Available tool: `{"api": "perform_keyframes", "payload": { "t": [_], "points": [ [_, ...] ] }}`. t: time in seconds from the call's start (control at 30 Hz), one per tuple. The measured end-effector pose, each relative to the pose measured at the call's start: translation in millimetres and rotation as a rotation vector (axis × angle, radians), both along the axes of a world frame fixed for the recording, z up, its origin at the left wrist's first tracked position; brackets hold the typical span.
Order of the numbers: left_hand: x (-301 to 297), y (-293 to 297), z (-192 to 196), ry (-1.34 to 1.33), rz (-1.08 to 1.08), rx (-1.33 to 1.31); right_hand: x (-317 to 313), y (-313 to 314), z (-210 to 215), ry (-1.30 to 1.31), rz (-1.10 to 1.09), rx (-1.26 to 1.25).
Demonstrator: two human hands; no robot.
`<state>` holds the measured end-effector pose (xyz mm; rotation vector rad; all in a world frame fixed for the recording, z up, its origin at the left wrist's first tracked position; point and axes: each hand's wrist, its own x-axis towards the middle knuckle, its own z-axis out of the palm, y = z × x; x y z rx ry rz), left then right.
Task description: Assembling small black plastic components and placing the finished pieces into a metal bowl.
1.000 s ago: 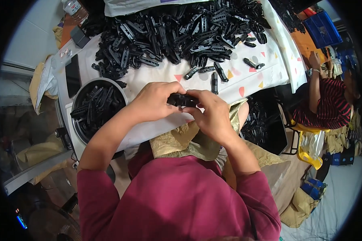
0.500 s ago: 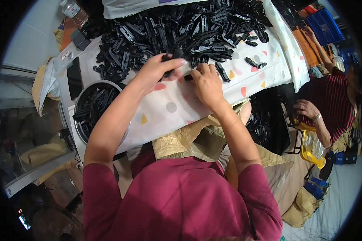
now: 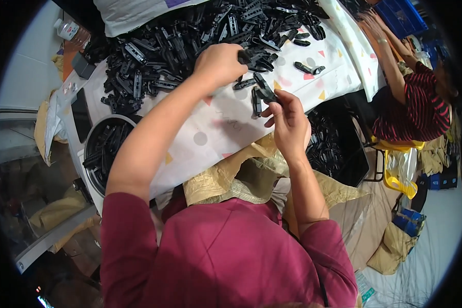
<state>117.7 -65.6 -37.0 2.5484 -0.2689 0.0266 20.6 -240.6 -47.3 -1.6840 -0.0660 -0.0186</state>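
A heap of long, narrow black plastic parts (image 3: pixel 164 51) covers the far side of the table. My left hand (image 3: pixel 219 65) is at the heap's near edge, its fingers closed around a dark plastic piece (image 3: pixel 244 57); the fingertips are partly hidden. Lower and to the right, my right hand (image 3: pixel 291 123) pinches a slim black plastic part (image 3: pixel 264 90) between thumb and forefinger, tilted above the cloth. Close by its far end lie a few loose black parts (image 3: pixel 245 84) on the patterned white tablecloth (image 3: pixel 200 154).
At left stands a round metal bowl (image 3: pixel 90 172) of black parts, beside a dark flat device (image 3: pixel 80 114). A white sack (image 3: pixel 138 15) rests on the far edge. To my right are a black bin (image 3: pixel 351 154) of parts and a person in a striped shirt (image 3: pixel 416 105).
My left hand has moved right and farther into the heap's edge. My right hand has drawn back toward me, lifting a black part off the cloth. The view has shifted slightly.
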Motion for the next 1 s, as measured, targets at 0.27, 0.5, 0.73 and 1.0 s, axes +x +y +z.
{"api": "perform_keyframes", "payload": {
  "t": [0.27, 0.5, 0.73, 1.0],
  "points": [
    [-57, 34, 67, 0.551, -0.259, -0.575, 13, -1, 37, -0.818, 0.266, -0.523],
    [-78, 56, 61, 0.667, -0.279, -0.879, -5, 18, 43, -0.958, 0.232, -0.488],
    [-102, 64, 68, 0.445, -0.363, -0.656, -14, 26, 42, -1.001, 0.205, -0.485],
    [-151, 55, 40, -0.220, -0.126, -0.317, -30, 38, 35, -0.601, 0.358, -0.503]
  ]
}}
